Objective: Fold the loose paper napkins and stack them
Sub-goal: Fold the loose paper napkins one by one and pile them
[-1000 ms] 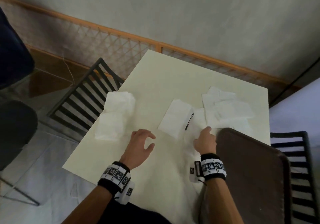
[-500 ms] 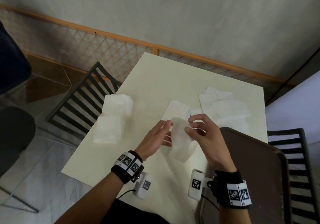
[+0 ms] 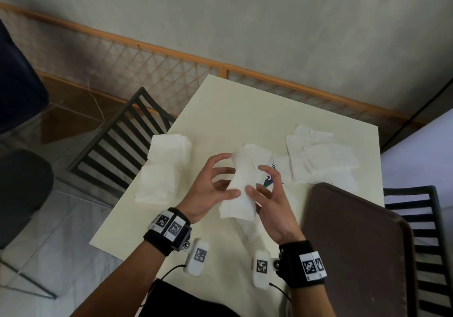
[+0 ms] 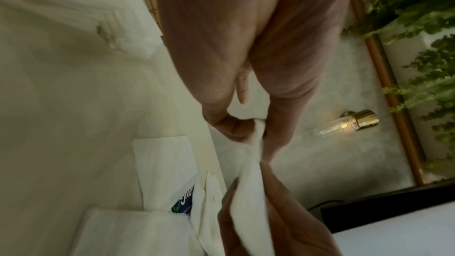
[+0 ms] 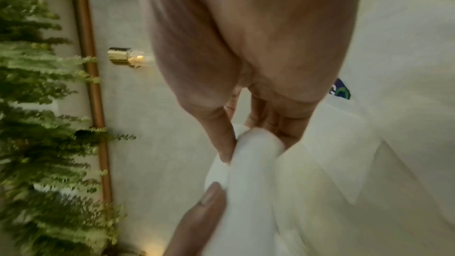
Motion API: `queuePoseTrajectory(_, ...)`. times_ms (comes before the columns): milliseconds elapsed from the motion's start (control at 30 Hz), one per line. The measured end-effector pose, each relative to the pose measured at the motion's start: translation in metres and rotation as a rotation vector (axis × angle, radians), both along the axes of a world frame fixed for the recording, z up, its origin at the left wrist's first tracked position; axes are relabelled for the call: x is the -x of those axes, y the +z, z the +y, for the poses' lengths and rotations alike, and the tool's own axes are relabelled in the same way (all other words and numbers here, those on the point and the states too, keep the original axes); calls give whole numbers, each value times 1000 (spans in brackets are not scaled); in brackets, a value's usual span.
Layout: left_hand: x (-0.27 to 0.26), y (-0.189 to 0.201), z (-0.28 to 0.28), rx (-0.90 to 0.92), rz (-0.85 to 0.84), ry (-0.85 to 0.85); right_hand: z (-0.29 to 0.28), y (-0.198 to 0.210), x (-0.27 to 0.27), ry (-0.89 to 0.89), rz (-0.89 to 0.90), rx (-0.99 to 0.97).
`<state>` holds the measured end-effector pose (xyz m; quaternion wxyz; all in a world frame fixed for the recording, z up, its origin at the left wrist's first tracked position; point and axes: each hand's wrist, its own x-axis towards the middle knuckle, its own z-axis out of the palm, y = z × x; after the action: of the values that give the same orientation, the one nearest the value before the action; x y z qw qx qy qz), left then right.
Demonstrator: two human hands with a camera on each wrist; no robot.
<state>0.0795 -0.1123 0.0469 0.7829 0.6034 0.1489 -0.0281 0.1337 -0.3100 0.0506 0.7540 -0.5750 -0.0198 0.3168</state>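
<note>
A white paper napkin (image 3: 241, 184) hangs lengthwise above the cream table (image 3: 235, 111), held between both hands. My left hand (image 3: 213, 187) pinches its left edge with thumb and fingers; the left wrist view shows the napkin (image 4: 248, 188) caught between them. My right hand (image 3: 267, 194) pinches the right edge, as the right wrist view shows with the napkin (image 5: 248, 172) bunched at its fingertips. A stack of folded napkins (image 3: 164, 167) lies at the table's left edge. Loose unfolded napkins (image 3: 321, 157) spread at the right rear. Another napkin lies on the table under my hands.
A printed wrapper (image 3: 268, 182) with blue and green marks peeks out beside my right hand. A dark brown tray (image 3: 355, 243) covers the table's near right corner. Black slatted chairs stand at the left (image 3: 117, 150) and right (image 3: 421, 218). A lattice fence runs behind the table.
One second ago both hands lay on the table, the right on a loose napkin. The napkin has since been lifted, and both hands now hold it stretched lengthwise above the table.
</note>
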Motion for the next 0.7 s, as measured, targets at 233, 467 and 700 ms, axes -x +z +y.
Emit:
queuePoseTrajectory(233, 4, 6, 8, 167, 127, -48, 11, 5, -6, 54, -156, -26)
queuePoseTrajectory(467, 4, 14, 15, -31, -9, 69, 12, 3, -9, 21, -162, 27)
queuePoseTrajectory(700, 8, 19, 26, -431, -210, 79, 16, -5, -14, -17, -192, 34)
